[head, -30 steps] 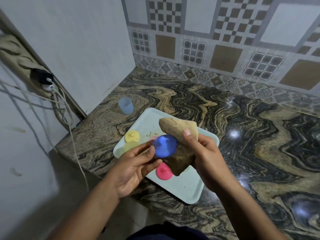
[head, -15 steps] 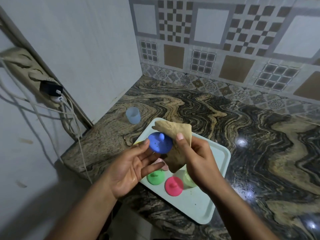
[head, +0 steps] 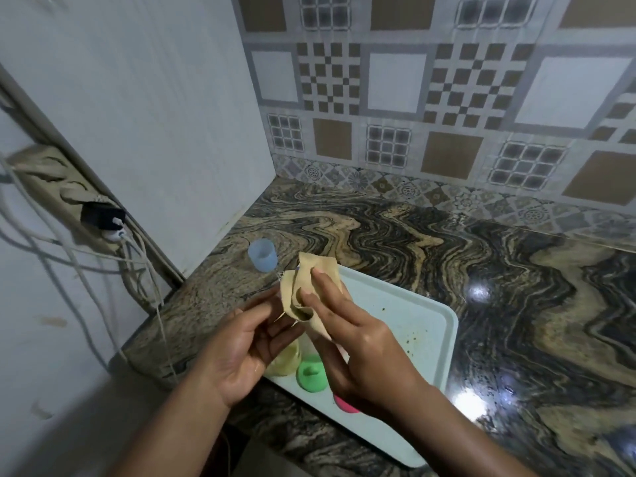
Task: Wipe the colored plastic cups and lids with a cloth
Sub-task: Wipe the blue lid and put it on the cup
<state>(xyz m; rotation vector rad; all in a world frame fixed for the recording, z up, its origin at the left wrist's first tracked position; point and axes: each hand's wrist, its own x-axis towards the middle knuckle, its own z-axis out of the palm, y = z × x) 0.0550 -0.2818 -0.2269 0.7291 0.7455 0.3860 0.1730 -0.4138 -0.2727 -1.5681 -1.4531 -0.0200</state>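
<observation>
My right hand [head: 354,346] grips a tan cloth [head: 309,280] above the near left corner of a pale tray [head: 413,321], its fingers pressed into the folds. My left hand [head: 241,342] faces it palm up, fingertips curled in under the cloth. The blue lid that hand held a moment ago is now wrapped in the cloth and out of sight. Below the hands, a green lid [head: 309,373], part of a pink lid [head: 342,404] and a yellowish cup [head: 284,359] lie on the tray. A pale blue cup [head: 262,254] stands on the counter behind the tray.
The marbled counter [head: 481,263] ends in a tiled wall at the back and a white wall on the left. A power strip [head: 69,197] with a black charger [head: 103,216] and dangling cables hangs by the counter's left edge. The tray bears small brown specks.
The cloth has been folded over the blue lid, which was in plain view before. Both hands rose slightly, and the view tilted up so more wall shows.
</observation>
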